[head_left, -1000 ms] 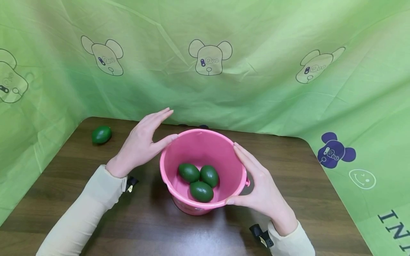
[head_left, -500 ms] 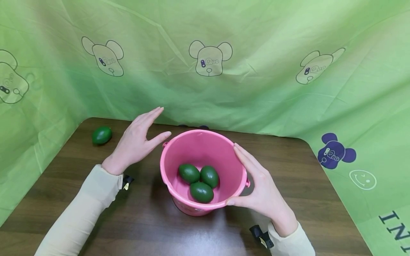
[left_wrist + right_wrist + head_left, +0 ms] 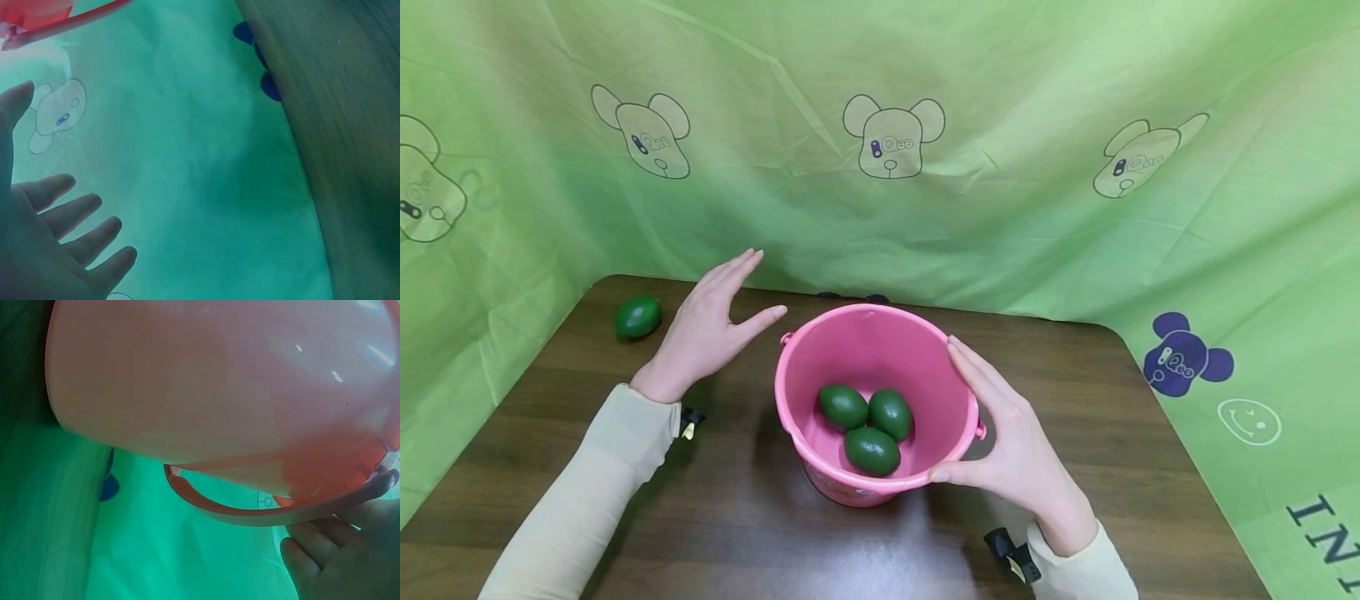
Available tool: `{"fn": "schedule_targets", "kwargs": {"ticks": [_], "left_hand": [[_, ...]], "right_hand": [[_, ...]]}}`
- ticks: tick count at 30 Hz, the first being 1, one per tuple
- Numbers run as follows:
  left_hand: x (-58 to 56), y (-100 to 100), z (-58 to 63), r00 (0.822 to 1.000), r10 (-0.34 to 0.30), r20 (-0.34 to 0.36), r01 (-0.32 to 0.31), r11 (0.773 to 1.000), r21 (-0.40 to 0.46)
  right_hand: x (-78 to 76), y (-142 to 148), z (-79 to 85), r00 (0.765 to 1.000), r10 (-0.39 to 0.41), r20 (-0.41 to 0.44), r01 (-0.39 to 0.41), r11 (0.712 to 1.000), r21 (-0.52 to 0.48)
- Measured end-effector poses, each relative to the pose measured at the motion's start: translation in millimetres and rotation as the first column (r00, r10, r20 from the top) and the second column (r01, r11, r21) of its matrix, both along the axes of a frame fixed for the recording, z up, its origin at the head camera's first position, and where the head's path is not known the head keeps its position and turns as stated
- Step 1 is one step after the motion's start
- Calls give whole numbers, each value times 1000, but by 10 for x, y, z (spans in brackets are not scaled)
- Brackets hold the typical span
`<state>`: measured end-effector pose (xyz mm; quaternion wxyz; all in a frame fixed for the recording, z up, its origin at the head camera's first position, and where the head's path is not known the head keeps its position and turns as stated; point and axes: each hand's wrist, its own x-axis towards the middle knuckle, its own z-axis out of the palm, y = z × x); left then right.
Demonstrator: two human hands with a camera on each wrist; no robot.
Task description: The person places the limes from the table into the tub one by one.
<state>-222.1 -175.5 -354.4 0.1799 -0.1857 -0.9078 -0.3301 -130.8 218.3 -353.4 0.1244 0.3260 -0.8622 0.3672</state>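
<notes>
A pink bucket point(image 3: 868, 333) stands on the wooden table, with three dark green avocados inside: one at the left point(image 3: 843, 407), one at the right point(image 3: 890, 413) and one in front point(image 3: 872, 451). My right hand point(image 3: 1018, 446) holds the bucket's right rim, thumb at the front and fingers farther back. In the right wrist view the pink handle point(image 3: 250, 517) hangs beside its fingers. Left of the bucket, my left hand point(image 3: 700, 337) is held in the air, fingers extended and thumb apart, touching nothing. Another green avocado point(image 3: 638, 317) lies beyond it at the table's far left.
A green cloth point(image 3: 1000, 242) printed with cartoon mouse heads hangs behind and beside the table point(image 3: 737, 533). Black straps with small devices sit at both wrists, such as the right strap point(image 3: 1011, 553).
My left hand has come off the bucket's left rim and shifted left, uncovering the handle knob there. My right hand, the bucket and the avocados have stayed in place.
</notes>
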Motion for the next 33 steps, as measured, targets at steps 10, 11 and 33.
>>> {"fn": "schedule_targets", "kwargs": {"ticks": [10, 11, 33], "left_hand": [[-65, -96, -75, 991, 38, 130, -33, 999, -35], [-69, -108, -82, 988, 42, 148, -36, 998, -44], [-184, -308, -258, 960, 137, 245, -105, 985, -138]], "right_hand": [[2, 5, -7, 1000, -1, 2, 1, 1000, 0], [1, 5, -8, 1000, 0, 0, 0, 1000, 0], [6, 2, 1, 1000, -2, 5, 2, 1000, -1]]}}
